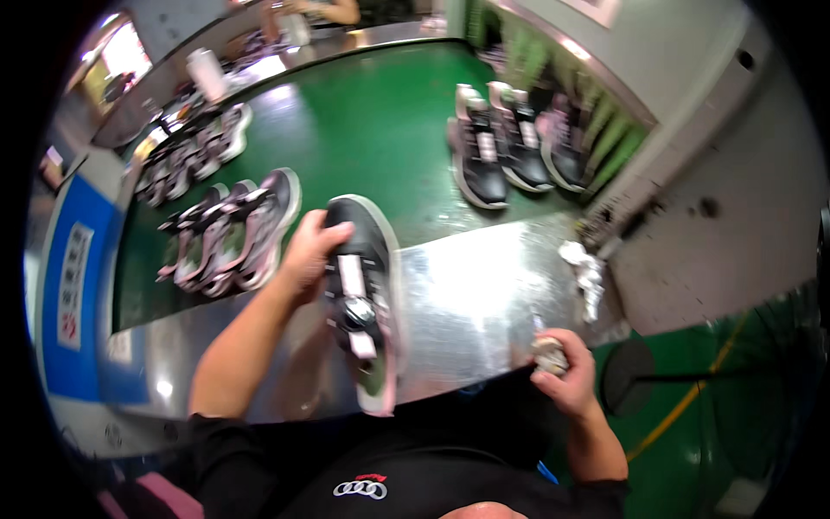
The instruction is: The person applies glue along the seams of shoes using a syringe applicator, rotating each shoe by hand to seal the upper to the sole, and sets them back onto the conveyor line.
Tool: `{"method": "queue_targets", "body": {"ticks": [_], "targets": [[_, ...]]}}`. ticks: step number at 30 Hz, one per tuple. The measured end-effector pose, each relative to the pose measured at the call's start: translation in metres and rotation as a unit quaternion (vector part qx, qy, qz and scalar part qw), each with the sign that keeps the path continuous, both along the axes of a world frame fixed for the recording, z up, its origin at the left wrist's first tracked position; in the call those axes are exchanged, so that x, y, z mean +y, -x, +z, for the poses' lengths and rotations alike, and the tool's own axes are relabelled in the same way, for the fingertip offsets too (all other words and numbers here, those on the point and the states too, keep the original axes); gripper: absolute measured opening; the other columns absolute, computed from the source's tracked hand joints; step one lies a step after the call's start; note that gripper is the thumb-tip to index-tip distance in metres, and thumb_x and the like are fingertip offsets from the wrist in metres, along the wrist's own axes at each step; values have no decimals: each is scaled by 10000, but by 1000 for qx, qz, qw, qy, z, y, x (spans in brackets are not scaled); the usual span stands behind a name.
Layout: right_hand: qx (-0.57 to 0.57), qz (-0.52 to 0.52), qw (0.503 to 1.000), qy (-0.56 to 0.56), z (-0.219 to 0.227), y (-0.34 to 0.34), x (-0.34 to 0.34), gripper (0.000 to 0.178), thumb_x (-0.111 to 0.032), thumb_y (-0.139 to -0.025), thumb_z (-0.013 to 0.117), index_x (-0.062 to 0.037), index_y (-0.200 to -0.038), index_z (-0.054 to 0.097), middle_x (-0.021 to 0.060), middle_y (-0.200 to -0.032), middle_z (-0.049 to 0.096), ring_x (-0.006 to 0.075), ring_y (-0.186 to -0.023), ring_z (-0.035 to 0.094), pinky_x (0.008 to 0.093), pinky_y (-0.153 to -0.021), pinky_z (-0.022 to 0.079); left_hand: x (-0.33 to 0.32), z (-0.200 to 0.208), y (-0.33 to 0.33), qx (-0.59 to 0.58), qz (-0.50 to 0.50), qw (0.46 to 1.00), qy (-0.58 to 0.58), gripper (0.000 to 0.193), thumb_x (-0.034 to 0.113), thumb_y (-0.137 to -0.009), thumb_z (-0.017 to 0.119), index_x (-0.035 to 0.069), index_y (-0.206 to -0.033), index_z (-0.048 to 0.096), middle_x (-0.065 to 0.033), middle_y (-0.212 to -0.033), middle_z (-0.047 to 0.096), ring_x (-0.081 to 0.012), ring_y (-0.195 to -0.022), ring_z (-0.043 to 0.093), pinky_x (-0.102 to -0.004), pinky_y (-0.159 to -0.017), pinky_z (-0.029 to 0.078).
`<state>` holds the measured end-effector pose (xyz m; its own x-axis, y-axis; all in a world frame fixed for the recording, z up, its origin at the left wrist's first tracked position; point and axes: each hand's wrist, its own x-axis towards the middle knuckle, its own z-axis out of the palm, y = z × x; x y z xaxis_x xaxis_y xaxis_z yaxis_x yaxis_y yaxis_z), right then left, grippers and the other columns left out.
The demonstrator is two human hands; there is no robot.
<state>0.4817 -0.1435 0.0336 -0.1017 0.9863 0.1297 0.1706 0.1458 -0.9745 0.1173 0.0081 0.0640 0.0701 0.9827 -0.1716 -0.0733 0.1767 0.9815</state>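
My left hand (307, 251) grips a black sneaker (373, 251) with a pale sole edge and a pink-trimmed heel by its toe end. It hangs over the metal ledge, toe pointing away, the opening toward me. A light strip and a shiny round piece show on the shoe's tongue. Lower on the right, my right hand (571, 372) is closed around a small, lumpy beige-white wad (550, 356); a thin pale tip stands out above it. What this wad is made of cannot be made out.
On the green belt (363, 112), several sneakers (246, 229) lie to the left and more black sneakers (478, 160) stand at the right, before green strips (596, 112). Crumpled white cloth or paper (585, 277) lies on the metal ledge (467, 303). Another person's arm (333, 10) shows far back.
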Motion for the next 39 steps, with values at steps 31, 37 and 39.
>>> {"method": "queue_targets", "body": {"ticks": [31,37,39], "targets": [[370,338,865,22,105,107,42,764,-609,-737,682,35,-1115,521,198,-842,618,220,-769,586,302,-708,430,-90,2,-10,-301,-188,911,-211,649,-61,-660,758,62,-1225,463,-65,-1158,523,-171,-1119,504,-345,-968,408],[368,325,870,49,107,107,39,733,-589,-757,681,33,-1110,524,185,-836,615,213,-782,589,304,-717,434,-92,3,-10,-290,-188,914,-213,655,-65,-656,761,66,-1227,465,-66,-1168,509,-167,-1124,491,-332,-973,393],[366,321,872,52,108,106,38,725,-585,-761,679,33,-1108,524,181,-835,612,210,-784,590,306,-717,436,-93,3,-10,-288,-189,915,-210,657,-65,-656,761,66,-1227,464,-65,-1166,509,-165,-1123,490,-329,-974,391]]}}
